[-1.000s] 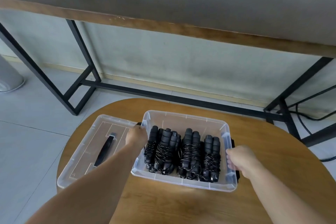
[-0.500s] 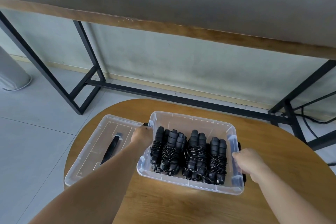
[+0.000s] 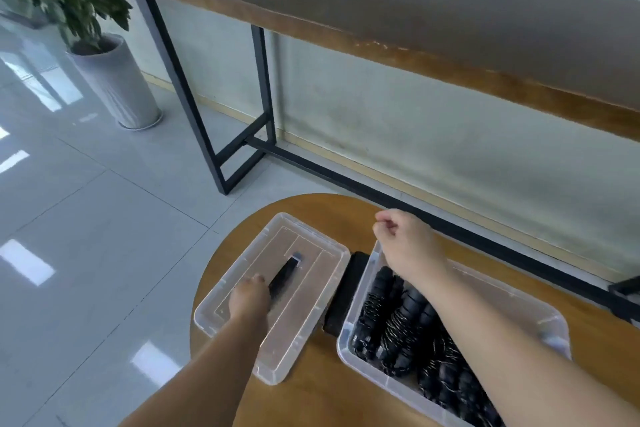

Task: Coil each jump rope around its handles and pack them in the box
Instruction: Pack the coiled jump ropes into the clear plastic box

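The clear plastic box (image 3: 551,322) sits on the round wooden table (image 3: 325,215) at the lower right. Several coiled black jump ropes (image 3: 398,322) lie side by side inside it, partly hidden by my right forearm. The clear lid (image 3: 313,274) lies flat to the left of the box, with a black handle (image 3: 285,274) in its middle. My left hand (image 3: 249,298) rests on the lid with its fingers curled at the near end of that handle. My right hand (image 3: 401,239) hovers above the box's far left corner in a loose fist and holds nothing.
A black latch (image 3: 346,291) sticks out of the box's left end, between box and lid. Beyond the table stands a long wooden counter (image 3: 381,17) on black metal legs. A potted plant (image 3: 114,80) stands on the tiled floor at the far left.
Both hands have let go of the box's ends. My left hand moved left onto the lid's handle. My right hand rose over the box's far left corner. The view swung left.
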